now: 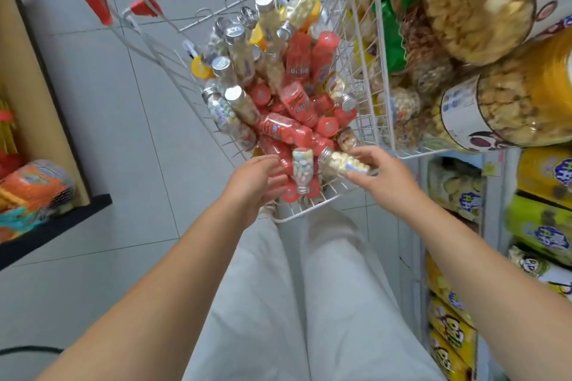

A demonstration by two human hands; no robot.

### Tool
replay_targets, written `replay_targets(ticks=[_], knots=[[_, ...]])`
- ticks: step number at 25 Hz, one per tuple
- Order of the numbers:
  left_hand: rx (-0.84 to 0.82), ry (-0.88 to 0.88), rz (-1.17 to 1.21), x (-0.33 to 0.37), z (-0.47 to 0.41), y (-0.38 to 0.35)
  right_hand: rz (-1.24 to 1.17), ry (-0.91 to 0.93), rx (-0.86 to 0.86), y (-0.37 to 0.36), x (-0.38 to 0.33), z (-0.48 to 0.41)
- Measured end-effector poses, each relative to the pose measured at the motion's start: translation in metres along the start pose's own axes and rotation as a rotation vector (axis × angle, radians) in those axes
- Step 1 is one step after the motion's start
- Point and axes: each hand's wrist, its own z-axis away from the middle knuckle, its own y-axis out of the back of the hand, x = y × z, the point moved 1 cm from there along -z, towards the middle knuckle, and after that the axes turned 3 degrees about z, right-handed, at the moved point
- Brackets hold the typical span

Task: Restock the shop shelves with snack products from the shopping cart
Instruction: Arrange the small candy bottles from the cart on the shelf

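Above the cart (305, 212), right hand (382, 178) grips bottle (345, 163).

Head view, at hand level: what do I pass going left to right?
Orange net-wrapped snack packs on the dark shelf → left hand → clear plastic bottle of pastel candies → silver-capped clear bottle of pale candies, in the grip of the right hand → lime-green snack bag on the shelving.
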Motion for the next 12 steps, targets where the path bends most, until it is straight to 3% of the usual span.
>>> replay_targets(ticks=[3, 6, 7, 10, 12], knots=[[-0.192, 0.009, -0.006, 0.005, 0.008, -0.015, -0.343, -0.018, -0.084, 0.003, -0.017, 0.022], [-0.337, 0.013, -0.038, 0.0, 0.014, -0.032, -0.381, 0.081, -0.204, -0.021, -0.034, 0.033], [-0.315, 0.006, -0.022, -0.002, 0.013, -0.033, -0.312, 0.108, -0.187, -0.027, -0.032, 0.029], [-0.234, 0.014, 0.088, -0.004, 0.006, -0.022, 0.112, 0.057, 0.194, -0.02, -0.007, -0.002], [-0.23, 0.008, 0.158, -0.003, 0.002, -0.013, 0.31, 0.042, 0.254, -0.019, 0.008, -0.021]])
